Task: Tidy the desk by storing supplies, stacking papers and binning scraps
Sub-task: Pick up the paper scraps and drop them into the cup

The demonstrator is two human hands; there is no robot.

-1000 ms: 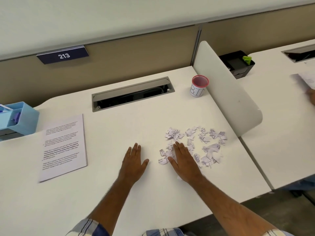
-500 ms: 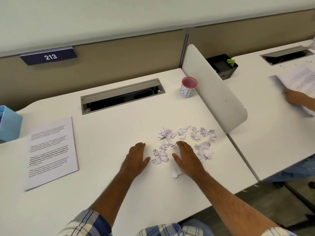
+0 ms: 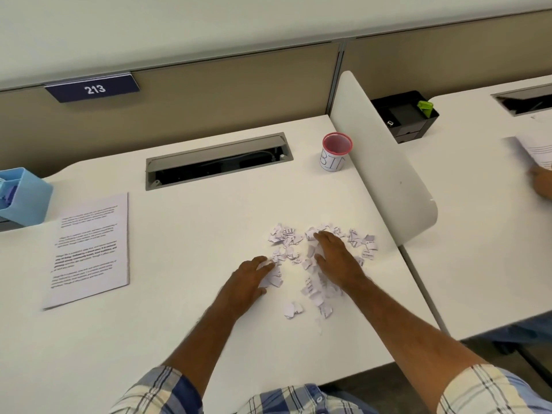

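White desk (image 3: 191, 339) surface is seen from above, backed by a low tan partition that carries one dark blue plate (image 3: 93, 89) numbered 213. At the far left edge, one light blue organiser (image 3: 25, 197) is partly cut off by the frame. Just to its right, one printed sheet or thin stack of papers (image 3: 89, 249) lies flat; how many sheets it holds cannot be told. Behind, near the middle of the desk, one long grey cable slot (image 3: 218, 159) is set into the surface.

Toward the front, the left hand (image 3: 249, 280) is laid on the desk with fingers loosely extended, its fingertips resting on a few torn pieces. A scatter of small torn paper scraps (image 3: 286, 239), too many to count, is spread between and beyond the two hands. The right hand (image 3: 336, 258) is pressed flat and wide on top of the scraps, fingers straight. Both forearms are bare, with plaid sleeves at the bottom edge.

Behind the scraps and well apart from them, one small cup (image 3: 336, 155) with a pink rim, lettered BIN, stands upright. To its right, one curved white divider (image 3: 385, 162) separates a second desk (image 3: 478, 264), where one black organiser (image 3: 404, 116) and another person's hand (image 3: 542, 182) on papers are seen.
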